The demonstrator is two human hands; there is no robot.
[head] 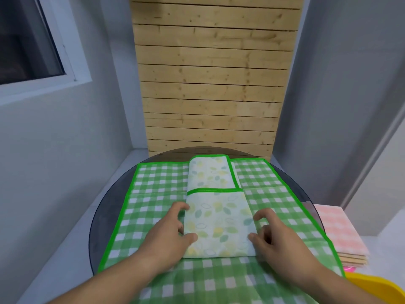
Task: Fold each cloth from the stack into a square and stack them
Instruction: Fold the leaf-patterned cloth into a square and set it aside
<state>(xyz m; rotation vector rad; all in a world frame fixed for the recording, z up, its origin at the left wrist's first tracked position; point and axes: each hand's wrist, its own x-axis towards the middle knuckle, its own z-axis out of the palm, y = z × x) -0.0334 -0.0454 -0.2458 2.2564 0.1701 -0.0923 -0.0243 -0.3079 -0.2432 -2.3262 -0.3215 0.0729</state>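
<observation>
Both hands pinch the folded leaf-print cloth (219, 224) by its sides: left hand (168, 233) on the left edge, right hand (274, 235) on the right, thumbs on top. It lies mid-table on a spread green gingham cloth (153, 187). For a clean square, the edges likely need to meet evenly before the crease is pressed flat.

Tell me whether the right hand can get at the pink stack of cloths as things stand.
Probably yes. The right hand sits at the green cloth's folded right edge, the pink stack lies beside the table on that side, and nothing stands between them.
</observation>
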